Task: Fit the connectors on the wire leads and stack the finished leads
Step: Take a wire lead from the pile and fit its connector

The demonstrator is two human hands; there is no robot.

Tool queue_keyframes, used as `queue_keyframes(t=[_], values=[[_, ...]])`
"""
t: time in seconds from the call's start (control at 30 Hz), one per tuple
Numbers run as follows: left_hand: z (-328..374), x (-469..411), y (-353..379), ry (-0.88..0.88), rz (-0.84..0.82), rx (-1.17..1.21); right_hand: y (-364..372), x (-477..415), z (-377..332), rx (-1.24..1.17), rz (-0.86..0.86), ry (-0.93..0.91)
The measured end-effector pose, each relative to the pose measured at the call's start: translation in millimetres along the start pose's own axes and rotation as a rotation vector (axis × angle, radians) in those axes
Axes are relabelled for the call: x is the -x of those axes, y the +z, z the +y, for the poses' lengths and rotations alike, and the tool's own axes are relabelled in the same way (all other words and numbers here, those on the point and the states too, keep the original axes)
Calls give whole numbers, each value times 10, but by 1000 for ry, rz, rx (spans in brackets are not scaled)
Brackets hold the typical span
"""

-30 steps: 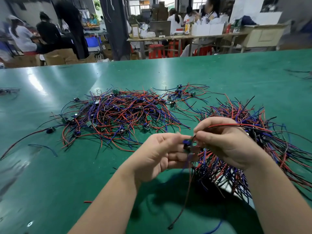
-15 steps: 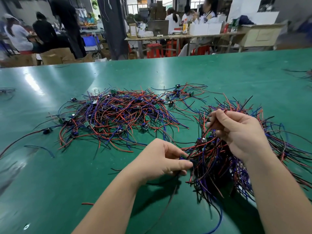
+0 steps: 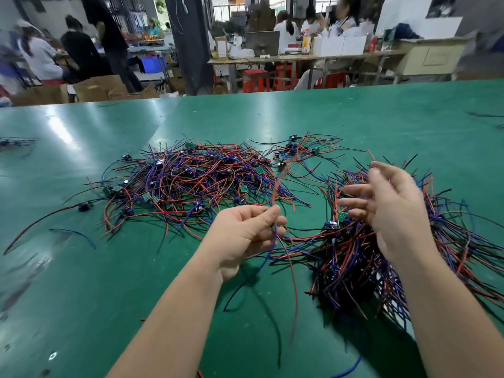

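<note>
Hard to see: lead [image 3: 275, 195] blurring; connector on it, can't tell.
L hand [image 3: 245, 230]: pinching lead btwn thumb & fingers, above green table [image 3: 81, 268].
R hand [image 3: 387, 208]: fingers spreading, gripping nothing, over R wire pile [image 3: 349, 257].
Vs 0.5 s ago: L hand rising; R hand uncurling, leaving pile.

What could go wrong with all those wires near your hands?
The held wires dangling from the left hand might snag the right pile beside them and drag leads off. They are pinched only at the fingertips, so they might slip. The open right hand hovering above that pile might muddle it.
</note>
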State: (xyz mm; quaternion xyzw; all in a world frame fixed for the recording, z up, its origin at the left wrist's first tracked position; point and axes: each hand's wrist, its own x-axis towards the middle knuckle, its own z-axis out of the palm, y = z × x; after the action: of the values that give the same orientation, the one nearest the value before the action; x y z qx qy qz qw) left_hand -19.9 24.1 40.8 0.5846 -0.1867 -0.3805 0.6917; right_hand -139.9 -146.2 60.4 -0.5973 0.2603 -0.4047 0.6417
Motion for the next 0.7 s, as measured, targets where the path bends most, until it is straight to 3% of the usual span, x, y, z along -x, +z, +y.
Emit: queue_keyframes(t=[0.13, 0.2, 0.3, 0.37, 0.47, 0.53, 0.6, 0.7], values=[[-55, -36, 14, 29, 27, 8, 120, 185, 76, 390, -615, -177], [-98, -21, 54, 27, -63, -48, 236, 283, 109, 482, -720, -256], [-66, 10, 84, 44, -172, -61, 271, 307, 117, 511, -566, -400], [16, -2, 24, 54, -89, -102, 221, 272, 87, 468, -468, -400], [80, -72, -237, 237, 347, -405, 84, 187, 14, 281, -307, -294], [65, -117, -497, 312, 761, -974, -34, 112, -13, 305, -80, -252], [21, -140, -712, 133, 910, -1374, -165, 12, -3, 542, 108, -169], [-36, -154, -898, -97, 892, -1394, -230, -54, 27, 895, 166, -39]])
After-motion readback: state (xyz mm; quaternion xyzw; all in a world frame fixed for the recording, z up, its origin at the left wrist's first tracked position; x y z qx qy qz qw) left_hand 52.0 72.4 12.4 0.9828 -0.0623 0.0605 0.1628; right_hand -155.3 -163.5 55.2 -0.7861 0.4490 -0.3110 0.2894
